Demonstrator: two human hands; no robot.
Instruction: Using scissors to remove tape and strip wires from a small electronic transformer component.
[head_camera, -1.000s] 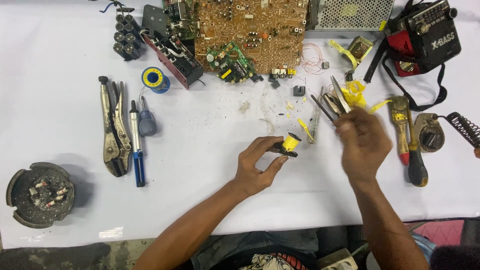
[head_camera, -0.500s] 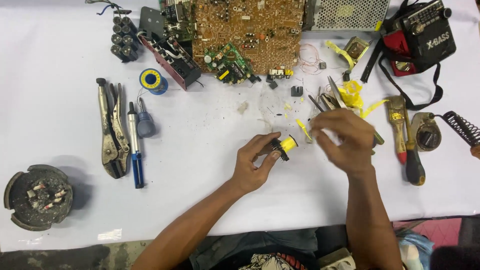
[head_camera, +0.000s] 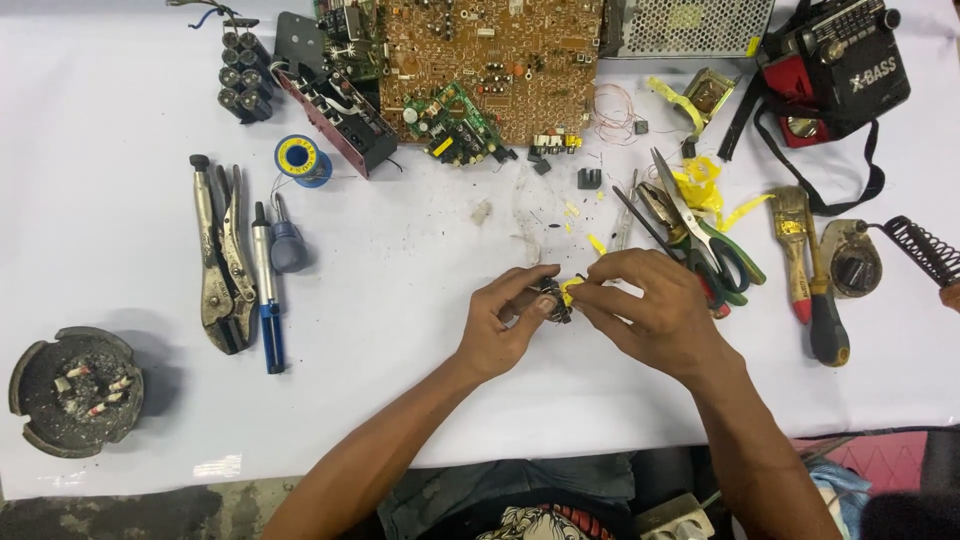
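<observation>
My left hand pinches a small black part wrapped in yellow tape just above the white table. My right hand has come in from the right, and its fingertips grip the yellow tape on the same part. Both hands meet at the middle of the table, near its front edge. The part is mostly hidden by the fingers.
Scissors and pliers lie just right of my hands, with a brush and screwdriver beyond. A large brown circuit board sits at the back. Locking pliers, a solder spool and an ashtray are on the left.
My right hand has moved left from over the tools to the small part and taken hold of its yellow tape. My left hand stayed put, holding the part.
</observation>
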